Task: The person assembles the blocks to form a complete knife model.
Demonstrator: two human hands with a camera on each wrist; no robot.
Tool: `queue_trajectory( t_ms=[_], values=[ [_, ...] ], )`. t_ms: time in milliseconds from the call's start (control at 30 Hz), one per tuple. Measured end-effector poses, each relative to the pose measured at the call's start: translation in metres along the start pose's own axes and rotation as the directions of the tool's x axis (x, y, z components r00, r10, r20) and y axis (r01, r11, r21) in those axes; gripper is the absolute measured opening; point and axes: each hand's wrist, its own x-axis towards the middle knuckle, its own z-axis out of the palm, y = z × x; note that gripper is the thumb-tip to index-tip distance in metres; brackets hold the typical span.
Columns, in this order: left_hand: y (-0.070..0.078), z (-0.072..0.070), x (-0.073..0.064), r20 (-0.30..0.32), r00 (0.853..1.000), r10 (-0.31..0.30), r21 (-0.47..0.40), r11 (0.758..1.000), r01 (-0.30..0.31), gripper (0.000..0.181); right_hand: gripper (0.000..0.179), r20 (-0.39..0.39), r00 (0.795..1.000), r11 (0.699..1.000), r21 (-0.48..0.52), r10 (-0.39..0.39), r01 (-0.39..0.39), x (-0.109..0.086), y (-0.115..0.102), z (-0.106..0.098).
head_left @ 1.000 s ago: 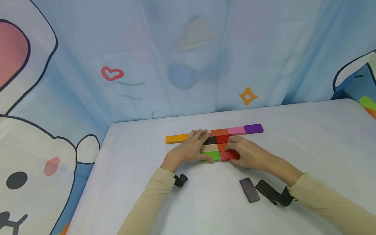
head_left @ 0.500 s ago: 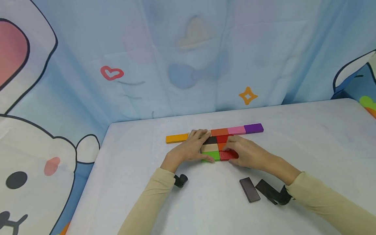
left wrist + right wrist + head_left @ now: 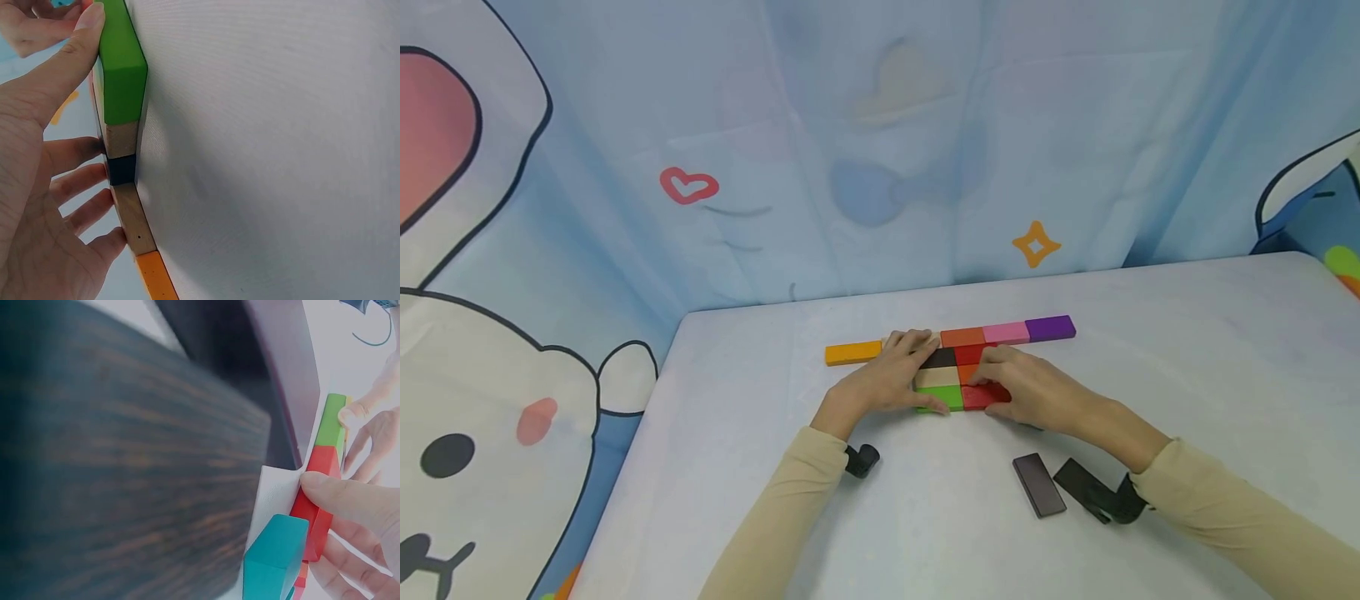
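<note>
Flat coloured blocks lie together on the white table. My right hand (image 3: 1041, 393) pinches the near red block (image 3: 982, 397), thumb on its near side and fingers across its far side. Its left end meets the green block (image 3: 942, 397). My left hand (image 3: 880, 377) rests over the left side, its thumb on the green block and its fingers spread along the cream block (image 3: 936, 378), the dark block (image 3: 938, 358) and the far row. A teal block (image 3: 275, 556) sits close beside the red block in the right wrist view; the right hand mostly hides it in the head view.
In the far row are a yellow-orange block (image 3: 853, 353), an orange-brown block (image 3: 962, 337), a pink block (image 3: 1006, 333) and a purple block (image 3: 1050, 328). A loose dark block (image 3: 1039, 486) lies nearer me, with another black block (image 3: 1078, 485) by my right wrist.
The near red block has slid slightly left with my right hand, closing the thin gap to the green block. My left hand has stayed in place.
</note>
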Motion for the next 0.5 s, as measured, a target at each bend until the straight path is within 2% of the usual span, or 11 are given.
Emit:
queue_trajectory(
  t_ms=[267,500],
  values=[
    [0.000,0.000,0.000,0.006,1.000,-0.012,-0.004,1.000,0.012,0.105,0.034,0.001,1.000,1.000,0.017,-0.011,0.011,0.001,0.001,0.000],
    [-0.001,0.000,0.001,0.007,1.000,0.003,0.009,1.000,-0.003,0.105,0.017,-0.015,0.998,0.992,0.108,0.064,-0.062,0.000,0.008,-0.019]
  ],
)
